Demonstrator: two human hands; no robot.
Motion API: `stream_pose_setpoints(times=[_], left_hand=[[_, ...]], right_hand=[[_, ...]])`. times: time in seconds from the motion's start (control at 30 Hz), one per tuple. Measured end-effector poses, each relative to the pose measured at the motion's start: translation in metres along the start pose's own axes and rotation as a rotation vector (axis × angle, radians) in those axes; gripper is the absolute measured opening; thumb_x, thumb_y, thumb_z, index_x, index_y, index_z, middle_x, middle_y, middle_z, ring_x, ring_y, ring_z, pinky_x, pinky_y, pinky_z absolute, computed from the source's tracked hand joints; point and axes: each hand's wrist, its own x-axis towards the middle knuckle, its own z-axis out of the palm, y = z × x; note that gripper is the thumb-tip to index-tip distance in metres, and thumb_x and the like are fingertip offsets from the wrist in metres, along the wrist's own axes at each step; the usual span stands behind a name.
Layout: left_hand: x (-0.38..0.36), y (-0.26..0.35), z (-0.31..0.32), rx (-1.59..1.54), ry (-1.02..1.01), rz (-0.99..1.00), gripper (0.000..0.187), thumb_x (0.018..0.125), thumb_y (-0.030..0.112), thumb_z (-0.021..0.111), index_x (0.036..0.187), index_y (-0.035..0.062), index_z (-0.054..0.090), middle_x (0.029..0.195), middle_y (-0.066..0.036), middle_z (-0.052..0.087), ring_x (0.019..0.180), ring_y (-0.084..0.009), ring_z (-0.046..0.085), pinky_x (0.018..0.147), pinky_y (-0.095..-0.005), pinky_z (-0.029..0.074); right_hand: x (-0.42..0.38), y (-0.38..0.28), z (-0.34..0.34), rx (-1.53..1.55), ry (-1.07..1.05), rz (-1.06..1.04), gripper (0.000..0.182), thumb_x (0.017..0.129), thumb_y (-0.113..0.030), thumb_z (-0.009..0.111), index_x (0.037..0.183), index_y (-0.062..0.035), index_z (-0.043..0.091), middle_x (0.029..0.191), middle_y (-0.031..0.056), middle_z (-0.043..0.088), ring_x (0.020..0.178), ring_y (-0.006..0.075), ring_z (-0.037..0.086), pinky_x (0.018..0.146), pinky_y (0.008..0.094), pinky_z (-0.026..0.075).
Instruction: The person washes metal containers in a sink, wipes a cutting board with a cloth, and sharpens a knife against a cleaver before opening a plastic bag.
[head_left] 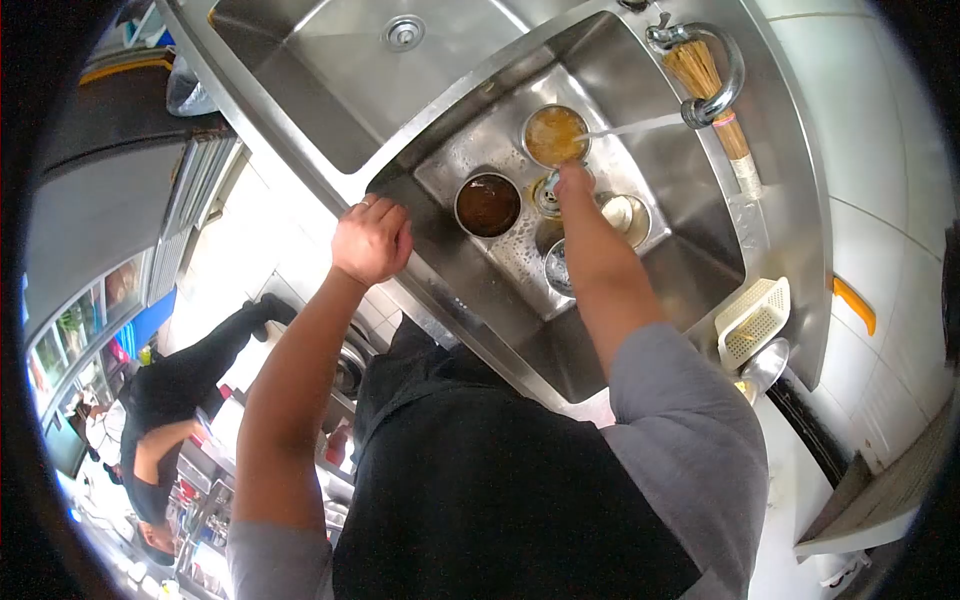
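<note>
My left hand point(372, 240) is curled into a fist at the front rim of the sink point(320, 190), with nothing visible in it. My right hand point(574, 180) reaches down into the right basin, close to the drain point(547, 194). Its fingers look closed, but what they hold, if anything, is hidden. Just beyond it, water from the tap runs into a round metal pot point(556, 136) of yellowish, foamy liquid. Left of the drain stands a round metal pot point(488, 205) with a dark brown inside. More metal containers point(628, 218) lie partly behind my right forearm.
A curved tap point(738, 75) and a bristle brush point(735, 140) are at the right edge. A cream plastic basket point(754, 322) and a metal bowl point(766, 366) sit at the lower right. Another basin point(330, 70) adjoins at upper left. A person point(165, 410) is at work behind, left.
</note>
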Motion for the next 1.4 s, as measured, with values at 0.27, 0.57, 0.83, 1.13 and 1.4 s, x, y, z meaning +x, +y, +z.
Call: stream_pose_setpoints(times=[0.27, 0.57, 0.83, 1.13, 1.4], left_hand=[[0.0, 0.004, 0.0, -0.01, 0.012, 0.03, 0.007, 0.081, 0.013, 0.069, 0.086, 0.0081, 0.068, 0.082, -0.009, 0.064, 0.081, -0.0308, 0.064, 0.071, -0.0431, 0.056], [0.006, 0.016, 0.001, 0.269, -0.348, -0.05, 0.021, 0.09, 0.025, 0.064, 0.102, 0.0086, 0.069, 0.099, -0.013, 0.072, 0.096, -0.0347, 0.069, 0.081, -0.0476, 0.057], [0.108, 0.021, 0.18, -0.298, -0.549, -0.246, 0.047, 0.092, 0.038, 0.07, 0.118, -0.0011, 0.069, 0.118, -0.025, 0.071, 0.104, -0.0416, 0.071, 0.091, -0.0488, 0.057], [0.163, 0.04, 0.216, -0.478, -0.698, -0.495, 0.039, 0.081, 0.029, 0.075, 0.105, -0.0014, 0.072, 0.109, -0.026, 0.074, 0.101, -0.0407, 0.073, 0.091, -0.0477, 0.057], [0.208, 0.026, 0.181, -0.449, -0.534, -0.153, 0.024, 0.08, 0.017, 0.067, 0.094, -0.0026, 0.067, 0.101, -0.029, 0.07, 0.099, -0.0464, 0.067, 0.091, -0.0509, 0.054]], right_hand=[[-0.012, 0.015, -0.045, -0.12, -0.006, 0.054, 0.019, 0.09, -0.018, 0.063, 0.078, -0.0048, 0.07, 0.071, 0.0125, 0.069, 0.056, 0.0226, 0.067, 0.048, 0.0383, 0.048], [-0.101, 0.028, -0.097, -0.208, 0.318, -0.127, 0.046, 0.077, -0.02, 0.074, 0.121, -0.0052, 0.071, 0.107, 0.0204, 0.076, 0.106, 0.0337, 0.074, 0.091, 0.0403, 0.058], [-0.14, 0.04, -0.119, 0.099, 0.251, -0.07, 0.08, 0.077, -0.025, 0.082, 0.146, 0.0042, 0.054, 0.128, 0.0267, 0.07, 0.118, 0.0351, 0.07, 0.102, 0.0399, 0.053], [-0.192, -0.01, -0.121, 0.206, 0.137, 0.121, 0.075, 0.071, -0.003, 0.084, 0.142, -0.0027, 0.06, 0.122, 0.0197, 0.074, 0.107, 0.0296, 0.072, 0.096, 0.0371, 0.055], [-0.028, 0.098, -0.051, -0.729, -0.04, -0.305, 0.021, 0.09, -0.023, 0.065, 0.105, -0.0162, 0.078, 0.106, 0.0066, 0.078, 0.099, 0.0237, 0.074, 0.1, 0.0389, 0.054]])
